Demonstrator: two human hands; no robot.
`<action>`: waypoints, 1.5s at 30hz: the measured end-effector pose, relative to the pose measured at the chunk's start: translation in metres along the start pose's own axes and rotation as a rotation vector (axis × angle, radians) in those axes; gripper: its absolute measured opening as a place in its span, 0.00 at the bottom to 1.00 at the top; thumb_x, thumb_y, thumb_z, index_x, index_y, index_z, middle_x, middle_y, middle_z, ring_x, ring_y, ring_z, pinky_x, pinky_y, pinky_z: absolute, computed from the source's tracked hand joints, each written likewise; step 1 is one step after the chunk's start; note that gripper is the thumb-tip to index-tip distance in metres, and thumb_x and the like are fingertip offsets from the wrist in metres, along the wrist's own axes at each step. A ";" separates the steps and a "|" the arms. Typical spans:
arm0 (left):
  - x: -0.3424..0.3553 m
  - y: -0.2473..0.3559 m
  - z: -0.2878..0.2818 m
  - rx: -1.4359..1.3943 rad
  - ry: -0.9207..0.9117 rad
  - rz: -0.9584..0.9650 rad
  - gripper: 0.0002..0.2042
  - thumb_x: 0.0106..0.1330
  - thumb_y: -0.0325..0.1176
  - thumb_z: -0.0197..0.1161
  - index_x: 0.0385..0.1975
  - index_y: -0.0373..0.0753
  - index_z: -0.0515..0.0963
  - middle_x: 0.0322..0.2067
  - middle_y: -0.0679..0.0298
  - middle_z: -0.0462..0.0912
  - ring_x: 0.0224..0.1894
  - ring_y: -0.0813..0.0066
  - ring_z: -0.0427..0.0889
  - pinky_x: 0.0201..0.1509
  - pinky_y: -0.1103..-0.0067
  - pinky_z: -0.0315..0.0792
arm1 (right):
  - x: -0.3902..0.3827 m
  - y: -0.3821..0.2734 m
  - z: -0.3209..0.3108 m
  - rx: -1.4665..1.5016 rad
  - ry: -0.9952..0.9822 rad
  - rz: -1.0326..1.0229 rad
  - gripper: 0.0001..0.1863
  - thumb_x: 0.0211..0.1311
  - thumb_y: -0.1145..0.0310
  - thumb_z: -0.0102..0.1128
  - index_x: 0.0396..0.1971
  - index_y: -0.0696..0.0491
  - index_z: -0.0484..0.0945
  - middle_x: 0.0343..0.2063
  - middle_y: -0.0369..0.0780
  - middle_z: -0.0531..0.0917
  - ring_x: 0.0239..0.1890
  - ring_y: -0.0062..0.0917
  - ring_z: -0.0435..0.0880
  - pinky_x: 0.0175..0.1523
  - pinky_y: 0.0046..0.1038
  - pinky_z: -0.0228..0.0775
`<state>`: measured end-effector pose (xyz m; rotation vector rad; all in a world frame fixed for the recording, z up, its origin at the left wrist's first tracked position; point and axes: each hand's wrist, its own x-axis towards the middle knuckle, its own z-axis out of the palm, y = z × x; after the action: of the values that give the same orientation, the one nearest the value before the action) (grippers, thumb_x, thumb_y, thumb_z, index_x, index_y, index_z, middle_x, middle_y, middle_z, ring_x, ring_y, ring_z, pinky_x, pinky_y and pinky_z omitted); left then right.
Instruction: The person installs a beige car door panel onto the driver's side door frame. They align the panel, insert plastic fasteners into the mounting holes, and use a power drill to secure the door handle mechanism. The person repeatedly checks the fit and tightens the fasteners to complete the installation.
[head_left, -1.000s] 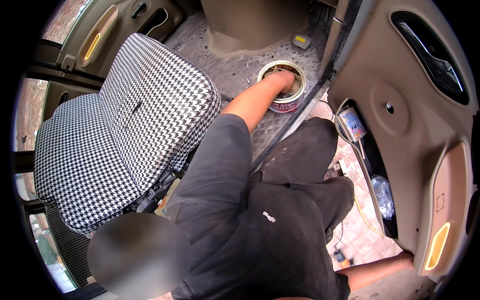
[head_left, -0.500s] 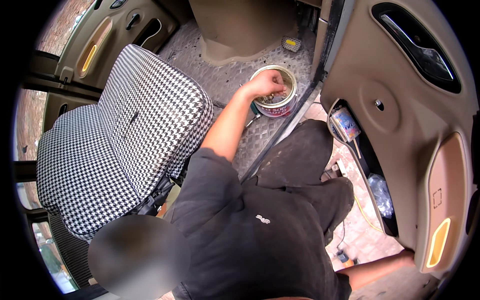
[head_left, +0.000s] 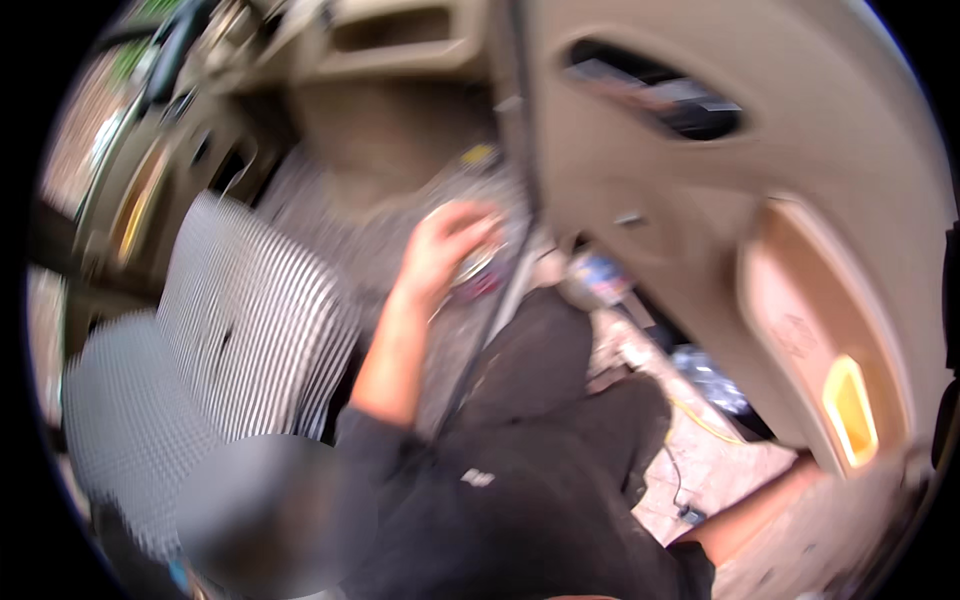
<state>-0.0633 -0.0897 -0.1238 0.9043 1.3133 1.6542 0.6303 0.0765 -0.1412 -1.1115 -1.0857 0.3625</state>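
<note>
My left hand (head_left: 450,245) is over the mouth of a round metal can (head_left: 480,287) on the cab floor. Its thumb and fingers are bent, but motion smears them, and whether anything is between them does not show. The hand covers much of the can's rim; its contents cannot be made out now. My right forearm (head_left: 760,510) stretches to the lower edge of the open vehicle door (head_left: 680,200). The right hand's fingers are hidden at that edge.
A black-and-white patterned seat (head_left: 250,310) stands to the left. The door pocket holds a colourful package (head_left: 598,278) and clear plastic (head_left: 710,380). A yellow-marked item (head_left: 480,155) lies on the floor beyond the can. A cable (head_left: 700,415) runs over the paving below the door.
The whole view has shifted and blurred. My left hand, earlier dipped into the can with fingers pinched among small pieces, now appears higher at its rim. My right arm stays by the door.
</note>
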 end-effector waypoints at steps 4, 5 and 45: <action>0.011 -0.009 0.030 -0.117 -0.052 0.081 0.17 0.63 0.30 0.72 0.49 0.30 0.79 0.46 0.53 0.85 0.47 0.64 0.86 0.52 0.70 0.82 | -0.017 0.014 0.021 0.173 0.123 -0.001 0.21 0.79 0.62 0.46 0.63 0.57 0.70 0.54 0.42 0.80 0.56 0.30 0.79 0.62 0.33 0.72; 0.011 -0.011 0.041 -0.167 -0.067 0.103 0.17 0.62 0.30 0.73 0.48 0.31 0.79 0.46 0.52 0.85 0.47 0.63 0.86 0.52 0.70 0.83 | -0.017 0.020 0.031 0.230 0.128 0.009 0.21 0.79 0.62 0.46 0.63 0.56 0.70 0.54 0.42 0.80 0.56 0.30 0.79 0.62 0.33 0.72; -0.107 -0.093 0.215 0.709 -1.364 -0.348 0.09 0.70 0.30 0.70 0.46 0.34 0.83 0.38 0.66 0.87 0.41 0.82 0.82 0.49 0.80 0.77 | -0.032 -0.067 0.076 -0.105 0.077 -0.077 0.78 0.30 0.22 0.73 0.73 0.66 0.54 0.67 0.62 0.65 0.71 0.56 0.62 0.74 0.50 0.55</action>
<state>0.1888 -0.0923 -0.1772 1.6367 0.8874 0.0289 0.5341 0.0644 -0.0982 -1.1629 -1.0861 0.2020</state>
